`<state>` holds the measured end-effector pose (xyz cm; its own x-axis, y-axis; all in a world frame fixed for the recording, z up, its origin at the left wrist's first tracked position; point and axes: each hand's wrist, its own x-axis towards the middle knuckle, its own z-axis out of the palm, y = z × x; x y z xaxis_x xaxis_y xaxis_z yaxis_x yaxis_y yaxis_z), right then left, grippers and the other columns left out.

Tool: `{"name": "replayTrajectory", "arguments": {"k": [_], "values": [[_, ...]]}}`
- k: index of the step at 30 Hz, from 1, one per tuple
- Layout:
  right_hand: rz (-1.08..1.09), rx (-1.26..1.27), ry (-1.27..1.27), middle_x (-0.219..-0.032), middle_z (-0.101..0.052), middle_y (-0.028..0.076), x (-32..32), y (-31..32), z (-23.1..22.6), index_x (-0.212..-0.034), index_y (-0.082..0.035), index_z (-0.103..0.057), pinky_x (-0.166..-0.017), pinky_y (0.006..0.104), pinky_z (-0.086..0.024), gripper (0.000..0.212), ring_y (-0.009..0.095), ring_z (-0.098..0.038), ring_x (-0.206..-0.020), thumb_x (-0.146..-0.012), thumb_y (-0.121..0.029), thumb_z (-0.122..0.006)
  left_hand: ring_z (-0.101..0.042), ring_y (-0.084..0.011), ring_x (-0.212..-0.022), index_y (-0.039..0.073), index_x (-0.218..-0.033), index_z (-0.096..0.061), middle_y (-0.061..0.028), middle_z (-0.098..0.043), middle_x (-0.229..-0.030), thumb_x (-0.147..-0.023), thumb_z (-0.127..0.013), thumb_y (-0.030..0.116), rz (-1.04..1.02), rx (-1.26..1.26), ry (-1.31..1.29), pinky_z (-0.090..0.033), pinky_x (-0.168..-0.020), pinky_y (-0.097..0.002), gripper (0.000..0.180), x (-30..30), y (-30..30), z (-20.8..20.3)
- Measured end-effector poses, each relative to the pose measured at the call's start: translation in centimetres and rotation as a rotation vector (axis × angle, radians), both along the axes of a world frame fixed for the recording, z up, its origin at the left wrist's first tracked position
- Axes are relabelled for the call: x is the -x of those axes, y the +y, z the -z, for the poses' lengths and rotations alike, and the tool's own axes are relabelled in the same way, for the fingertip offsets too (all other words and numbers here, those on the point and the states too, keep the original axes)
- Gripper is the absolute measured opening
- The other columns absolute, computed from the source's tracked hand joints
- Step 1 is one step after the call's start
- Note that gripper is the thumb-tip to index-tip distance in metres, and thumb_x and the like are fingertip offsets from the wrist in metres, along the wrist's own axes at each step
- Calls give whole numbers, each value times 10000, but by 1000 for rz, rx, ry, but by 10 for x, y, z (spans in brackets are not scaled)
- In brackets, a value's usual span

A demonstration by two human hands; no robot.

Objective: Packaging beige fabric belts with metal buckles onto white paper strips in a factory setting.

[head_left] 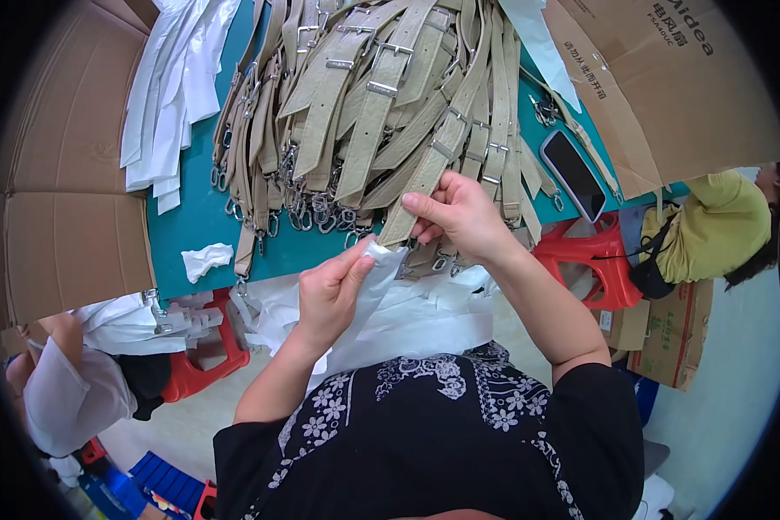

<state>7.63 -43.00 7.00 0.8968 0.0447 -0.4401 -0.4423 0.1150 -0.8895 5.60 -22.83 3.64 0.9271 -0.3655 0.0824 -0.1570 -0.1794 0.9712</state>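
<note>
Between finger and thumb, my right hand (pixel 459 217) pinches a beige bag strap (pixel 426 178) near its pointed end. The strap has a silver buckle and runs back into a large heap of straps (pixel 321 95) on the table. My left hand (pixel 331 290) grips the mouth of a long white sleeve (pixel 380 270), whose opening meets the tip of the strap. Whether the tip is inside the sleeve, I cannot tell. Metal snap hooks (pixel 321 212) hang from the heap's near side. More white sleeves (pixel 442 312) lie across my lap.
The heap covers much of the green table (pixel 182 260). White sleeves (pixel 178 87) lie at its far left, a crumpled white piece (pixel 206 261) at the near left. Right of the heap is a phone (pixel 572 173). Cardboard boxes (pixel 69 173) flank the table. People sit on red stools (pixel 594 260) at both sides.
</note>
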Motion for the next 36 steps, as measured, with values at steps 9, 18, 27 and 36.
{"name": "replayTrajectory", "arguments": {"k": [9,18,27,36], "values": [[-70,-50,-68,-741,-600,21,2,7,-1,-934,-14,-565,-573,214,-470,251,74,-558,-626,-781,-184,-670,-607,-104,-751,-8,-1046,-604,-130,-660,-874,-861,-563,134,-38,-42,-18,-466,-668,-227,236,-3,-2,-4],[25,-199,200,-903,-603,47,11,9,9,-1042,-32,-544,-650,259,-492,362,133,-589,-787,-851,-338,-563,-512,-47,-680,-27,-974,-627,-18,-632,-743,-875,-551,185,100,-73,250,-431,-606,-201,247,-16,14,-2],[-128,-73,60,-918,-615,18,20,58,1,-1042,-56,-600,-641,231,-459,315,90,-558,-823,-839,-297,-587,-516,-51,-706,-25,-964,-637,-3,-617,-780,-884,-541,187,10,139,318,-430,-630,-209,247,-24,40,-30],[53,-195,4,-859,-616,12,2,58,-5,-970,-65,-585,-604,246,-508,235,87,-584,-747,-864,-273,-558,-520,-51,-712,-12,-994,-634,-15,-632,-808,-878,-548,179,-22,100,306,-429,-633,-201,239,-18,54,-25]]}}
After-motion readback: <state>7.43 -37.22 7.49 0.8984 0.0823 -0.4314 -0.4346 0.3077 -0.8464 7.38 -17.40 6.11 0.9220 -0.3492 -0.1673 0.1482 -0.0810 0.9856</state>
